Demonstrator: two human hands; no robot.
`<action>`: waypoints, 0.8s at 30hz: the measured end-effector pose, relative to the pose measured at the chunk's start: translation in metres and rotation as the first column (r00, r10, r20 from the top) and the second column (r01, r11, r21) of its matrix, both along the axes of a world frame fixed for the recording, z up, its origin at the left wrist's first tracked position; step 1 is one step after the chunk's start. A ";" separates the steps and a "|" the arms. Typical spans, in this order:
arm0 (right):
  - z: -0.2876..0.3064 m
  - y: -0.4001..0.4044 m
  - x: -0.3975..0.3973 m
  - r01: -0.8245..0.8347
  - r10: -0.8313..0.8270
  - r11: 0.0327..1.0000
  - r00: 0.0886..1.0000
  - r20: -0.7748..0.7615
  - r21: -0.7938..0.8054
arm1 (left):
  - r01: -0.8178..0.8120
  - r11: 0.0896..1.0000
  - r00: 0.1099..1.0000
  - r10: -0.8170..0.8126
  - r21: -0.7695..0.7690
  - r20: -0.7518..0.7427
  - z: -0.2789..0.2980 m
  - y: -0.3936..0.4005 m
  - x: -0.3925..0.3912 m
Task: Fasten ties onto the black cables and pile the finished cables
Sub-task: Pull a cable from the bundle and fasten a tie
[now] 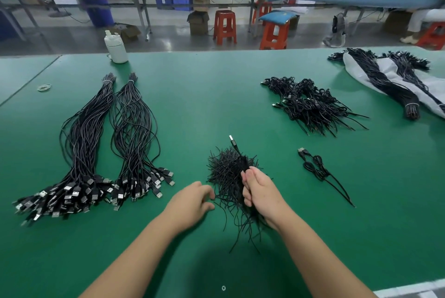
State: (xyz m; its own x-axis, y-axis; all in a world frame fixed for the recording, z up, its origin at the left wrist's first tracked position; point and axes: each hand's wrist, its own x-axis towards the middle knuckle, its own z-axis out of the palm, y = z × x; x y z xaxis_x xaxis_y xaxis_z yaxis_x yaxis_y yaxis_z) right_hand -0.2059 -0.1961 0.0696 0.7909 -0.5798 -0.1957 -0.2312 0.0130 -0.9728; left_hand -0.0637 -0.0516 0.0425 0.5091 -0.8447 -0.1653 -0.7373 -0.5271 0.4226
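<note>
Green matting covers the tabletop (pixel 216 95), smooth and slightly shiny, with a workshop of benches and red stools behind its far edge. Near the middle of the front edge lies a loose heap of thin black ties (pixel 226 177), like short stiff wires pointing in all directions. The right hand (pixel 258 191) is above this heap with its fingers curled tightly around a folded black cable (pixel 242 160); the cable's metal USB plug (pixel 231 139) sticks up and away from the fist. The right forearm comes in from the front edge, with the wrist bent a little. The left hand (pixel 192 201) is palm down at the left side of the heap, its fingers loosely bent and the fingertips touching the outer ties; I cannot tell if it pinches one. Toward the left edge lie two long bundles of straight cables (pixel 108 143). Toward the far right corner is a pile of finished cables (pixel 310 105), and one coiled cable (pixel 317 167) lies alone right of the heap.
</note>
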 end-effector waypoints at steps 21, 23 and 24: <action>-0.011 0.012 -0.006 -0.128 0.090 0.965 0.981 -0.171 -0.228 | 0.080 0.987 0.981 -0.102 0.138 0.162 -0.019 -0.001 -0.015; -0.011 0.009 -0.007 -0.123 0.084 0.962 0.983 -0.166 -0.245 | 0.088 0.977 0.973 -0.127 0.195 0.195 -0.016 0.007 -0.011; -0.011 0.008 -0.007 -0.120 0.078 0.959 0.983 -0.165 -0.258 | 0.076 0.976 0.971 -0.120 0.205 0.209 -0.013 0.011 -0.006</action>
State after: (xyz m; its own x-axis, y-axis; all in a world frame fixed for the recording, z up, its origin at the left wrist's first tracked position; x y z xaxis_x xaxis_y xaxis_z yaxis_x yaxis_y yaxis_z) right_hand -0.2129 -0.1879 0.0588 0.8200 -0.5474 -0.1675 -0.3635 -0.2719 -0.8910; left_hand -0.0701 -0.0406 0.0293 0.4673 -0.8548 -0.2254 -0.8523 -0.5034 0.1421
